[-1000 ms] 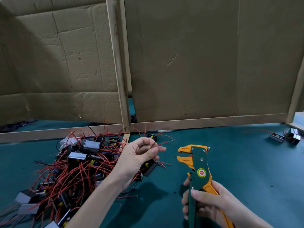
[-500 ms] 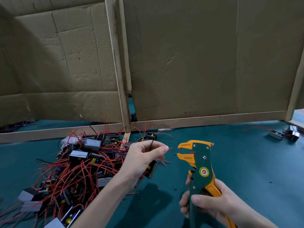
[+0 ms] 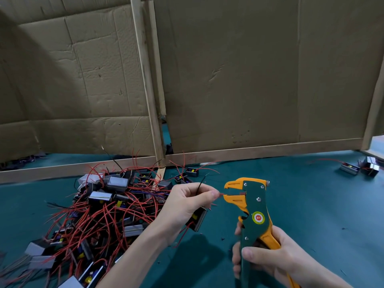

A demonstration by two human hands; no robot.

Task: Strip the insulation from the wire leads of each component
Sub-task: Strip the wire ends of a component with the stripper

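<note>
Head view: the left hand (image 3: 187, 201), fingers curled, pinches a red lead (image 3: 221, 194) between thumb and forefinger. The lead's short free tip reaches the mouth of the wire stripper (image 3: 252, 206). The lead's component (image 3: 197, 220) hangs just under that hand, above the green surface (image 3: 301, 204). The right hand (image 3: 270, 260) is wrapped round the stripper's handles, holding it upright, and its orange jaws stand apart.

The likeliest fault is a shallow or crooked feed. With so little lead beyond the fingertips, a squeeze now might bite only the very end, or miss it. A skewed entry could nick the strands rather than peel the sleeve. The dangling component may also swing and tug the lead back out. A black lead (image 3: 200, 185) curls up from the same hand and could stray into the jaws.

Whether the red tip is already inside the blades or only at their edge is too fine to tell, as is whether it is bare. The left hand hides most of the component, and the bottom of the frame cuts off the handles. In the tangled pile (image 3: 99, 208) to the left, stripped and unstripped leads cannot be told apart.
</note>
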